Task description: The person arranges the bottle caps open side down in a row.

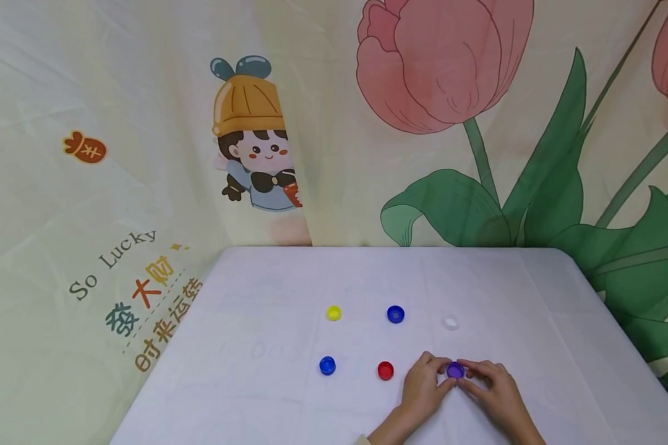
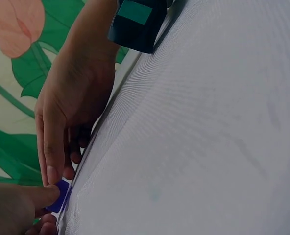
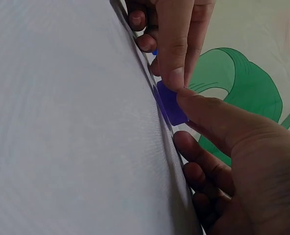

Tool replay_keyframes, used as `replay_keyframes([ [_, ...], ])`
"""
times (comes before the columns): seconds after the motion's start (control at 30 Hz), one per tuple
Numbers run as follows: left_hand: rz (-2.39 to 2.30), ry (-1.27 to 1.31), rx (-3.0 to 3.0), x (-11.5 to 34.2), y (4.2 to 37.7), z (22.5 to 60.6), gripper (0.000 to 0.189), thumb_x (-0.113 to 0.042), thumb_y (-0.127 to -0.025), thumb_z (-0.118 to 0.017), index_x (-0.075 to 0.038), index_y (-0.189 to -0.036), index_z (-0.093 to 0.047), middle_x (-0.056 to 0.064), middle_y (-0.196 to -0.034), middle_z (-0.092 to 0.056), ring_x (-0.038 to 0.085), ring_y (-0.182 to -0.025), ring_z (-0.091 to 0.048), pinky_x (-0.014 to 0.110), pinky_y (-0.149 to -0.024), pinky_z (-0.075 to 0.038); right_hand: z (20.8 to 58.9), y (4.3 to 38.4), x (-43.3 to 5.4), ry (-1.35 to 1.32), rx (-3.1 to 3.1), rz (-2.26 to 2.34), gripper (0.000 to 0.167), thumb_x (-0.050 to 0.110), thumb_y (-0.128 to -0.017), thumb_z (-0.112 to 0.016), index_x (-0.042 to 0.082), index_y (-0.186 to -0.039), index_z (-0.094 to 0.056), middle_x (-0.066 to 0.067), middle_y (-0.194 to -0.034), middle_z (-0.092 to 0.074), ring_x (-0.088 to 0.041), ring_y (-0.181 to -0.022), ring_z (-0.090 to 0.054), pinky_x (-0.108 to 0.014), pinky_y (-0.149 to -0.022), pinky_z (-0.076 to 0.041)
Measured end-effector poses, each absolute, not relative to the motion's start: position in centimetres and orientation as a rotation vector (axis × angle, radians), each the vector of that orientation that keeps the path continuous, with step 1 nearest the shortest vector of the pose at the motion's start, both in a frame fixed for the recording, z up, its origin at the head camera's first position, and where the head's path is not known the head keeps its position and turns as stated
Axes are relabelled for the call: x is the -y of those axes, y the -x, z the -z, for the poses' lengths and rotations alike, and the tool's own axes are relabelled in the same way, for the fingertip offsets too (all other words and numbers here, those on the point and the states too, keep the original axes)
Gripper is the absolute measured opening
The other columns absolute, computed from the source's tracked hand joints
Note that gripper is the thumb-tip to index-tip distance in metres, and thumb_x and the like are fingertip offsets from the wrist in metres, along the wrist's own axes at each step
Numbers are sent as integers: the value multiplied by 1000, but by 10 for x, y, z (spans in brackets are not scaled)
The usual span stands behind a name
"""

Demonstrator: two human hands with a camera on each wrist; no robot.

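Note:
A small purple bottle cap sits at the right front of the white table, its hollow side up. My left hand pinches its left side between thumb and fingers. From the opposite side, my right hand grips the same cap with thumb and forefinger. The right wrist view shows the cap's purple side wall close to the tabletop, with both thumbs against it. In the left wrist view the cap is partly hidden behind the left thumb.
Left of the hands lie a red cap and a blue cap. Farther back stand a yellow cap, another blue cap and a whitish cap. A printed curtain hangs behind the white table.

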State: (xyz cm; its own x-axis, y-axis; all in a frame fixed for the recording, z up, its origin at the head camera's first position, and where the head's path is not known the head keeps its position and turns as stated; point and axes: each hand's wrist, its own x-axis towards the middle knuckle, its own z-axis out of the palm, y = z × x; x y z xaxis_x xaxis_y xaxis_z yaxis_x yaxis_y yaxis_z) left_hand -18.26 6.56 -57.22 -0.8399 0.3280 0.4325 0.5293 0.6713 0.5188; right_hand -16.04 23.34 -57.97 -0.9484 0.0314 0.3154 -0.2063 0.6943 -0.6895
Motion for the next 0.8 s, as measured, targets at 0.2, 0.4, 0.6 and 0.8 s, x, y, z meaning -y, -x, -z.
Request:
replay_keyframes([
  [0.2, 1109, 712, 2578, -64, 182, 565, 30, -23, -76, -76, -14, -103, -69, -11, -77, -50, -7, -59, -38, 7, -53, -29, 571, 156, -232, -139, 2538, -1219, 33, 20, -73, -78, 15, -105, -71, 13, -78, -58, -5, -73, -48, -23, -64, -42],
  [0.4, 1257, 804, 2487, -60, 182, 543, 29, -19, -77, -75, -12, -105, -68, -6, -77, -55, -7, -57, -44, 6, -54, -33, 552, 153, -231, -168, 2456, -1314, 30, 12, -77, -75, 11, -107, -70, 9, -77, -59, -5, -72, -52, -21, -65, -43],
  [0.6, 1380, 894, 2399, -49, 182, 514, 27, -23, -81, -72, -13, -105, -68, -6, -76, -57, -9, -59, -43, 7, -51, -37, 525, 148, -226, -169, 2407, -1317, 29, 11, -77, -74, 14, -106, -70, 8, -74, -57, -8, -73, -48, -23, -67, -38],
  [0.8, 1448, 1022, 2228, -39, 181, 487, 27, -23, -81, -72, -13, -105, -67, -6, -74, -57, -5, -60, -46, 13, -51, -43, 498, 141, -221, -218, 2314, -1358, 32, 5, -75, -75, 12, -106, -70, 5, -73, -54, -9, -75, -45, -19, -68, -36],
])
